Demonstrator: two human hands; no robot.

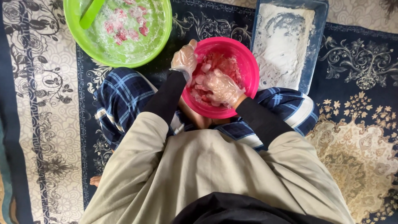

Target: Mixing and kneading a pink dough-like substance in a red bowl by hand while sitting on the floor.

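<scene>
- Carpet [45, 103]: a patterned floor covering in dark blue and cream carries every vessel; the person sits on it cross-legged in blue checked trousers [120, 93].
- Tray [317, 25]: a blue rectangular tray lies at upper right, just beside the pink bowl, with a layer of white flour [282, 45] spread over its floor and scraped bare in patches.
- Green bowl [74, 25]: a round bowl at upper left, apart from the hands, holds floured pink pieces [124, 27] and a green utensil [92, 13] leaning on its rim.
- Pink bowl [251, 62]: rests between the knees, directly before the body; it holds the raw pink meat pieces [219, 62] now being worked.
- Right hand [222, 87]: in a thin clear glove, sunk among the pieces inside the pink bowl; the fingers curl loosely over the meat, but whether the grip encloses a piece cannot be told.
- Left hand [184, 60]: also gloved, it rests on the bowl's left rim, the grip closed on the edge to steady it.
- Step in hand, as judged: turning or gathering the pieces in the pink bowl.
- Next move, as judged: it calls for a firm pinch on one slippery piece while the bowl is kept from tipping.
</scene>
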